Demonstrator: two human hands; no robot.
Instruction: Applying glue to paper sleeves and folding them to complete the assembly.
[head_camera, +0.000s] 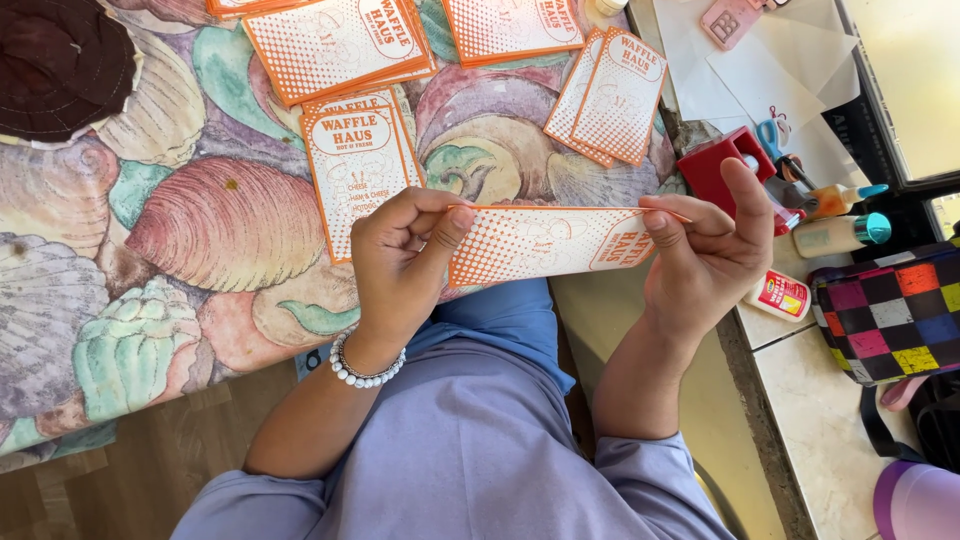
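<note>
Both hands are raised in front of the person's chest, forearms angled up from lilac sleeves and meeting over the near edge of the worktop (200, 330), which is covered by a cloth with a shell pattern. Between them they hold an orange-and-white paper sleeve (545, 243), stretched flat and roughly level, its long edge seen almost edge-on along the top.

The left hand (398, 262) has its back to the camera, wrist bent slightly, a pearl bracelet (366, 368) around the wrist. Its fingers (447, 226) are curled tight, thumb and forefinger pinched shut on the sleeve's left end.

The right hand (708, 252) is turned palm toward the person, thumb (750, 195) standing upright and free. Its forefinger tips (662, 212) press closed on the sleeve's right upper edge, the other fingers folded loosely behind it.

More sleeves of the same kind lie on the cloth: one stack (360, 170) just beyond the left hand, another pair (612, 95) farther off. A red box (712, 168) sits just behind the right thumb, with small bottles (835, 235) and a chequered bag (895, 310) to the right.
</note>
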